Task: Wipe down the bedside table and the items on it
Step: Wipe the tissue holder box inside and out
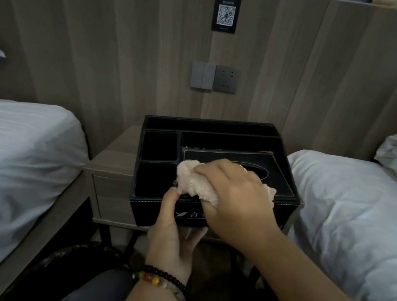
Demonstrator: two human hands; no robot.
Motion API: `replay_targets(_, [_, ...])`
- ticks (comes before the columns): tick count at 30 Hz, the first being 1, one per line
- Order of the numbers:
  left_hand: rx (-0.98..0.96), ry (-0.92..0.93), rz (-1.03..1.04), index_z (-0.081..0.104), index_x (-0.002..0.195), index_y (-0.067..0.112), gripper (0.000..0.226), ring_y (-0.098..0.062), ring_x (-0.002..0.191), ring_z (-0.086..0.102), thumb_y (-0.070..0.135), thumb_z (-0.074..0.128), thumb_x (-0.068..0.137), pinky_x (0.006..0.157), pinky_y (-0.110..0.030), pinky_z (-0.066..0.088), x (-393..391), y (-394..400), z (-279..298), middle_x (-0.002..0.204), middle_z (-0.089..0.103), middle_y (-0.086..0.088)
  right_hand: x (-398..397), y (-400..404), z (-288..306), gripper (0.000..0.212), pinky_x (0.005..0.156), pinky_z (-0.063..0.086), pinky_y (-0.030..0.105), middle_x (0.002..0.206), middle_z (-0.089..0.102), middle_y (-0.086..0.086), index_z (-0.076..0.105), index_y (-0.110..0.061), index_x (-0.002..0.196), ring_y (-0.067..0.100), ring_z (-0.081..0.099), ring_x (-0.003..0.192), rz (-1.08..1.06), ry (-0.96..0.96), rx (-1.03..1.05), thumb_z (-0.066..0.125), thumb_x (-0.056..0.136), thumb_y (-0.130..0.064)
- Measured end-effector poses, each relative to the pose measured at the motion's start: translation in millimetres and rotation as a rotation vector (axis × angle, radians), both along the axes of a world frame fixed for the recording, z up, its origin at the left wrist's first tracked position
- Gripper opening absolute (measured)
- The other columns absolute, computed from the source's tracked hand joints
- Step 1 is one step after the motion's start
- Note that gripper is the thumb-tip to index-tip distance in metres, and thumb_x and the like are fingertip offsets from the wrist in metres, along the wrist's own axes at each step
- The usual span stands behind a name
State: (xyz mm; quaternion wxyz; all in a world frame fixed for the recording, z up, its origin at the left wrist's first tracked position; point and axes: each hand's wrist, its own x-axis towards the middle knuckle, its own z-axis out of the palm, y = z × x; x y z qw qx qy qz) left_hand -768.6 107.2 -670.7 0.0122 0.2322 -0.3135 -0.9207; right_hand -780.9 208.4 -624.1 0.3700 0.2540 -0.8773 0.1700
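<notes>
At frame centre the right hand (234, 194) grips a cloth (196, 186) on the organizer (159, 144), which the left hand (173, 229) holds at the front; hard wiping could slide it off the tabletop (118, 153).

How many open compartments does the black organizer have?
4: long rear slot, middle-left square, front-left, and one behind the tissue lid. Hands may hide more.
</notes>
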Motion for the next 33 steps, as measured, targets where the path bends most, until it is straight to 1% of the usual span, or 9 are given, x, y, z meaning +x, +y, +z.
replay_targets(2, [-0.004,0.000,-0.004,0.066,0.105,0.022,0.037,-0.026,0.096,0.065,0.042,0.071,0.075,0.073,-0.042,0.056,0.0,0.2,0.5,0.106,0.068,-0.008,-5.6,-7.1,-3.0,0.040,0.071,0.051,0.042,0.100,0.064,0.000,0.066,-0.016,0.108,0.023,0.063,0.088,-0.022,-0.045,0.081,0.060,0.069,-0.020])
replay_targets(5, [0.014,0.000,-0.025,0.065,0.102,0.023,0.034,-0.027,0.097,0.065,0.042,0.072,0.075,0.085,-0.049,0.055,1.0,-1.0,-1.2,0.104,0.069,-0.008,-8.9,-5.3,1.5,0.038,0.072,0.052,0.038,0.098,0.064,-0.001,0.066,-0.015,0.108,0.023,0.063,0.088,0.058,-0.107,0.061,0.057,0.070,-0.019])
replay_targets(9, [0.035,-0.031,-0.009,0.060,0.100,0.022,0.036,-0.026,0.093,0.061,0.040,0.074,0.072,0.088,-0.052,0.053,0.2,0.4,-0.4,0.098,0.063,-0.006,-14.4,-5.1,9.5,0.037,0.073,0.051,0.038,0.098,0.062,-0.001,0.065,-0.016,0.109,0.021,0.061,0.091,0.070,-0.154,0.106,0.055,0.074,-0.018])
replay_targets(12, [0.052,-0.021,-0.012,0.054,0.103,0.025,0.060,-0.028,0.107,0.055,0.044,0.080,0.052,0.085,-0.050,0.055,-0.9,-0.4,-1.1,0.108,0.057,-0.004,-33.6,-9.0,21.8,0.025,0.077,0.051,0.041,0.100,0.060,-0.002,0.063,-0.018,0.109,0.019,0.057,0.095,0.082,-0.253,0.042,0.056,0.084,-0.017])
replay_targets(15, [0.068,-0.002,-0.024,0.053,0.118,0.021,0.085,-0.031,0.113,0.053,0.044,0.080,0.041,0.084,-0.050,0.055,-0.7,-2.7,-1.7,0.118,0.056,-0.009,-48.5,-18.0,26.7,0.022,0.077,0.050,0.039,0.101,0.059,0.000,0.061,-0.017,0.108,0.020,0.055,0.097,-0.020,-0.206,0.012,0.057,0.087,-0.020])
replay_targets(20, [0.103,0.067,-0.110,0.063,0.116,0.016,0.061,-0.032,0.110,0.059,0.032,0.076,0.059,0.095,-0.050,0.049,0.9,-7.2,-4.8,0.118,0.064,-0.012,-37.5,-23.1,20.9,0.024,0.074,0.048,0.037,0.103,0.058,0.001,0.060,-0.015,0.112,0.021,0.057,0.092,-0.040,-0.224,0.015,0.055,0.089,-0.021])
replay_targets(23, [0.080,0.049,-0.076,0.063,0.114,0.013,0.065,-0.032,0.104,0.062,0.032,0.076,0.054,0.092,-0.050,0.050,0.0,-6.0,-7.2,0.112,0.067,-0.013,-23.7,-15.4,23.8,0.029,0.074,0.050,0.040,0.103,0.056,-0.002,0.058,-0.016,0.117,0.020,0.058,0.089,0.038,-0.315,0.038,0.054,0.088,-0.020])
replay_targets(29, [0.132,0.029,-0.022,0.054,0.125,0.016,0.081,-0.032,0.103,0.063,0.031,0.078,0.049,0.087,-0.051,0.053,-1.8,-1.1,-6.5,0.114,0.065,-0.015,-6.5,-4.9,10.3,0.048,0.095,0.047,0.038,0.110,0.061,-0.003,0.064,-0.016,0.118,0.019,0.053,0.111,0.129,-0.303,0.085,0.045,0.074,-0.011])
replay_targets(33, [0.098,0.009,-0.026,0.056,0.119,0.012,0.078,-0.032,0.102,0.062,0.033,0.078,0.047,0.087,-0.049,0.053,-0.1,-0.8,-2.3,0.113,0.062,-0.016,-27.3,-9.2,19.0,0.042,0.090,0.047,0.044,0.106,0.059,0.000,0.067,-0.014,0.112,0.022,0.051,0.107,0.099,-0.252,0.035,0.049,0.075,-0.007])
